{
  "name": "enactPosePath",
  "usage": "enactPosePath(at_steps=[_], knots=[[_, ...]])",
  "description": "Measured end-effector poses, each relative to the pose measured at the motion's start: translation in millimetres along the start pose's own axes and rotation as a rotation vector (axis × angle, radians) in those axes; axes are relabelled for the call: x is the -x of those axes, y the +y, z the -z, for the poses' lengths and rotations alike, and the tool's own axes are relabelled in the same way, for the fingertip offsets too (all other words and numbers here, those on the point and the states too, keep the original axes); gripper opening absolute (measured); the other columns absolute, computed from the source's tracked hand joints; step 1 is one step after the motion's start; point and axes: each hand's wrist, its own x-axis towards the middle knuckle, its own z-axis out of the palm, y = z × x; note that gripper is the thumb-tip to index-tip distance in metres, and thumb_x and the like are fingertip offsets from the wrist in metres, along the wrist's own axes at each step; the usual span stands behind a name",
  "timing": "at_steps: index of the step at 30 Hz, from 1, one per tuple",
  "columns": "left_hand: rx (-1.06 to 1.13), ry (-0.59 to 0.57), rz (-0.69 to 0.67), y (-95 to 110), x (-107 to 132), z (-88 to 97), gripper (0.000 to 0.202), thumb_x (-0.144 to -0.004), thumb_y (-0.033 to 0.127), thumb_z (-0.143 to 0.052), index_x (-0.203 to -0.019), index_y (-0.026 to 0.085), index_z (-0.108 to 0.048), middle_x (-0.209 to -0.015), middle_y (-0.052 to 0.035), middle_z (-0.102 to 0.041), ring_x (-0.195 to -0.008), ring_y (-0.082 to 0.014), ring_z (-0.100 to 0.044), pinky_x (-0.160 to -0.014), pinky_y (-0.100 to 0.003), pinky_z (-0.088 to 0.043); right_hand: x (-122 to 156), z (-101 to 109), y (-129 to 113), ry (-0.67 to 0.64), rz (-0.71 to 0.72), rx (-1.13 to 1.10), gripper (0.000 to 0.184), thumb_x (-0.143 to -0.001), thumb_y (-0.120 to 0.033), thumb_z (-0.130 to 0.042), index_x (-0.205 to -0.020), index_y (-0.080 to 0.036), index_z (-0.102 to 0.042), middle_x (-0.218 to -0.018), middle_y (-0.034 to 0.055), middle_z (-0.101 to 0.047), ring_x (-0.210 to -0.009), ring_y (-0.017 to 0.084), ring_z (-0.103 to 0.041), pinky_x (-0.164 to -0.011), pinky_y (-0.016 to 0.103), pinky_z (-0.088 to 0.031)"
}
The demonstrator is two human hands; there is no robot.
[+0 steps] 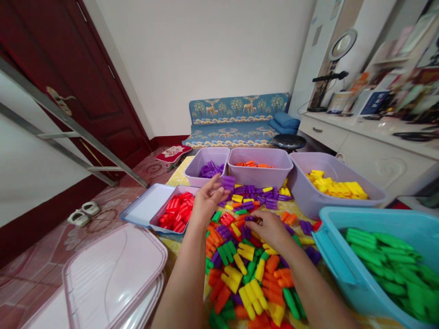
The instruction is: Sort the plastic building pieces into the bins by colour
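My left hand (206, 201) is raised over the table and pinches a purple block (228, 182), just in front of the purple bin with purple blocks (206, 171). My right hand (269, 228) rests lower on the mixed pile of coloured blocks (243, 269), fingers curled round a small purple piece. Loose purple and yellow blocks (260, 194) lie between the hands and the bins.
A bin with orange blocks (260, 167), a bin with yellow blocks (338, 187), a blue tub of green blocks (387, 260) and a tray of red blocks (175, 211) ring the pile. Stacked pink lids (113, 274) lie at the left. A ladder, door and sofa stand behind.
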Motion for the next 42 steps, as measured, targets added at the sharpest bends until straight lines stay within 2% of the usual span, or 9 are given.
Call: enactPosePath(at_steps=[3, 6, 14, 23, 26, 29, 35, 39, 42], knots=[[0.1, 0.097, -0.123, -6.2, -4.8, -2.2, 0.086, -0.079, 0.025, -0.064, -0.149, 0.029, -0.014, -0.154, -0.0108, -0.027, -0.133, -0.0209, -0.043, -0.099, -0.027, -0.045, 0.2, -2.5, -0.3, 0.007, 0.021, -0.009, 0.016, -0.079, -0.032, -0.06, -0.081, -0.019, -0.07, -0.072, 0.0028, -0.07, -0.063, 0.016, -0.06, -0.058, 0.024, -0.038], [0.106, 0.051, -0.114, -7.5, -3.5, -7.0, 0.086, -0.08, 0.024, -0.064, -0.149, 0.029, -0.013, -0.158, -0.0097, -0.015, -0.14, -0.0229, -0.03, -0.106, -0.032, -0.039, 0.2, -3.2, -1.2, 0.01, 0.025, -0.017, 0.017, -0.079, -0.03, -0.059, -0.084, -0.019, -0.07, -0.078, 0.004, -0.072, -0.068, 0.017, -0.062, -0.061, 0.025, -0.04], [-0.135, -0.155, -0.028, -11.4, 1.1, -13.2, 0.048, -0.081, 0.027, -0.061, -0.127, 0.013, -0.056, -0.121, -0.0138, -0.064, -0.113, -0.0225, -0.06, -0.098, -0.035, -0.046, -1.9, -3.1, 1.8, 0.04, -0.009, -0.089, 0.017, -0.076, -0.024, -0.059, -0.088, -0.018, -0.07, -0.075, 0.0038, -0.07, -0.067, 0.018, -0.062, -0.062, 0.026, -0.043], [-1.003, -0.32, 0.003, -17.1, 8.7, -2.4, 0.047, -0.072, 0.035, -0.067, -0.115, 0.017, -0.067, -0.097, -0.0091, -0.073, -0.088, -0.0226, -0.067, -0.08, -0.03, -0.05, 1.5, 18.9, 2.2, 0.12, -0.145, 0.193, 0.026, -0.079, -0.026, -0.058, -0.103, -0.02, -0.066, -0.101, 0.0083, -0.07, -0.087, 0.022, -0.065, -0.074, 0.031, -0.045], [-0.997, -0.43, 0.018, -7.4, 11.1, 0.7, 0.043, -0.072, 0.038, -0.067, -0.11, 0.019, -0.069, -0.089, -0.0072, -0.074, -0.08, -0.021, -0.068, -0.074, -0.027, -0.05, 11.6, 37.5, -13.4, 0.02, -0.102, 0.212, 0.029, -0.076, -0.032, -0.064, -0.103, -0.022, -0.067, -0.104, 0.0078, -0.068, -0.091, 0.023, -0.064, -0.076, 0.031, -0.045], [-0.964, -0.366, -0.014, -2.0, 11.6, 1.6, 0.035, -0.076, 0.032, -0.062, -0.107, 0.019, -0.071, -0.088, -0.0072, -0.074, -0.077, -0.0197, -0.067, -0.071, -0.027, -0.049, 28.2, 44.1, -38.9, -0.201, 0.139, 0.1, 0.026, -0.07, -0.035, -0.071, -0.095, -0.028, -0.07, -0.102, 0.0015, -0.068, -0.095, 0.021, -0.062, -0.084, 0.03, -0.043], [-0.847, -0.122, -0.064, 11.8, 11.2, 9.4, 0.033, -0.078, 0.029, -0.061, -0.107, 0.016, -0.07, -0.088, -0.0084, -0.074, -0.075, -0.0197, -0.067, -0.066, -0.026, -0.05, 60.4, -9.4, -79.3, -0.482, 0.489, 0.128, 0.042, -0.063, -0.035, -0.077, -0.103, -0.027, -0.069, -0.123, 0.0078, -0.06, -0.125, 0.032, -0.043, -0.108, 0.049, -0.023], [-0.74, -0.109, -0.065, 21.4, 13.3, 10.5, 0.034, -0.079, 0.028, -0.062, -0.108, 0.014, -0.069, -0.085, -0.008, -0.074, -0.074, -0.0188, -0.067, -0.066, -0.026, -0.051, 54.1, -38.3, -74.4, -0.359, 0.512, 0.192, 0.032, -0.063, -0.022, -0.074, -0.095, -0.025, -0.07, -0.134, 0.0067, -0.053, -0.133, 0.033, -0.032, -0.11, 0.055, -0.013], [-0.719, -0.155, -0.098, 19.8, 21.5, -1.5, 0.033, -0.08, 0.028, -0.062, -0.11, 0.013, -0.068, -0.091, -0.009, -0.073, -0.08, -0.0191, -0.067, -0.073, -0.027, -0.052, 34.9, -29.3, -57.9, -0.196, 0.385, 0.273, 0.019, -0.073, -0.018, -0.065, -0.09, -0.025, -0.071, -0.129, 0.0066, -0.057, -0.132, 0.031, -0.034, -0.11, 0.058, -0.01]])
